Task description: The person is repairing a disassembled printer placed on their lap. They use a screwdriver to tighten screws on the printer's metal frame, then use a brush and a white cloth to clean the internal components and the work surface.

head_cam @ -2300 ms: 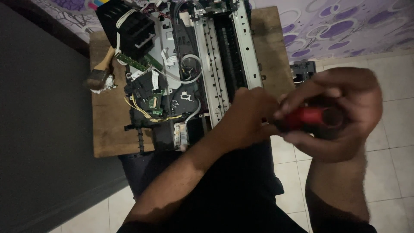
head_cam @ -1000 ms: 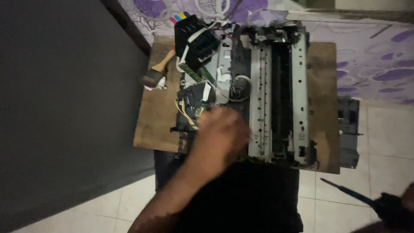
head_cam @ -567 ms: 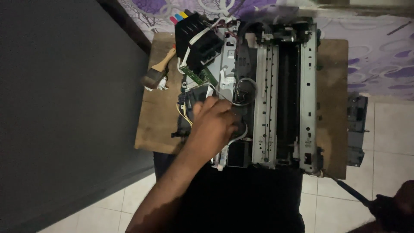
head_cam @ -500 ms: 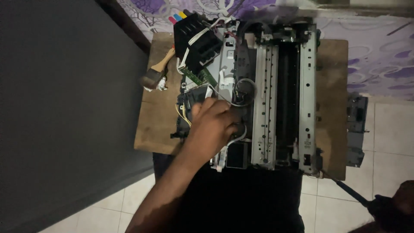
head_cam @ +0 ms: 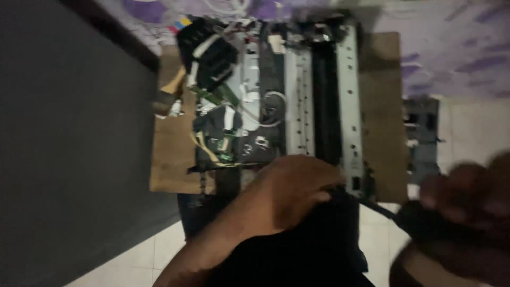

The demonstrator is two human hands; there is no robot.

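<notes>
A stripped-down printer (head_cam: 276,101) lies on a brown wooden board (head_cam: 170,154), with its metal frame rail (head_cam: 348,106), black ink block (head_cam: 210,53) and green circuit board (head_cam: 219,144) exposed. My left hand (head_cam: 289,186) is curled at the printer's near edge; blur hides whether it grips anything. My right hand (head_cam: 467,207), blurred at the lower right, is closed round the dark handle of a screwdriver (head_cam: 419,220). Its thin shaft points left toward the printer's near right corner and my left fingers.
A small brush (head_cam: 167,98) lies on the board's left side. A dark loose printer part (head_cam: 423,138) sits on the pale tiled floor (head_cam: 467,127) to the right. Purple-patterned cloth (head_cam: 435,48) runs behind the board, and a dark wall (head_cam: 64,149) fills the left.
My left hand has slid from the wiring at the printer's left down to its near edge. My right hand with the screwdriver has come up and inward from the lower right corner.
</notes>
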